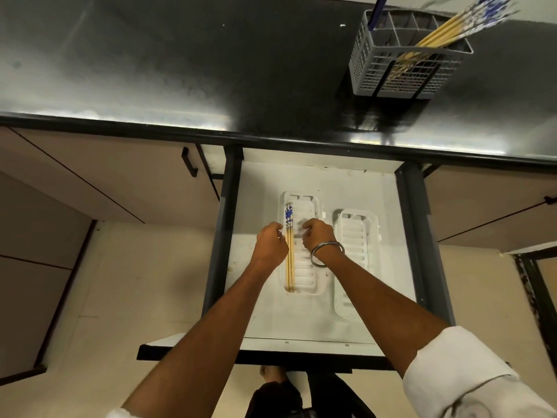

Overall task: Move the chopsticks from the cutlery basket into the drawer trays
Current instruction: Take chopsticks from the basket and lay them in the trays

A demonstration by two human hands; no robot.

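Note:
A pair of wooden chopsticks (290, 251) with blue-and-white tops lies lengthwise along the left side of the left white tray (307, 279) in the open drawer (259, 315). My left hand (270, 246) hovers at the tray's left edge, its fingers curled, with fingertips against the side of the chopsticks. My right hand (316, 238), with a metal bangle at the wrist, hangs over the same tray with loosely curled fingers and holds nothing. The right tray (355, 236) has nothing in it. More chopsticks (443, 34) stand in the grey cutlery basket (404, 73) on the counter.
The black counter (211, 70) runs across the top, and the basket stands at its far right. Beige cabinet doors flank the drawer, one with a black handle (189, 165) on the left. My feet show below the drawer front (271, 351).

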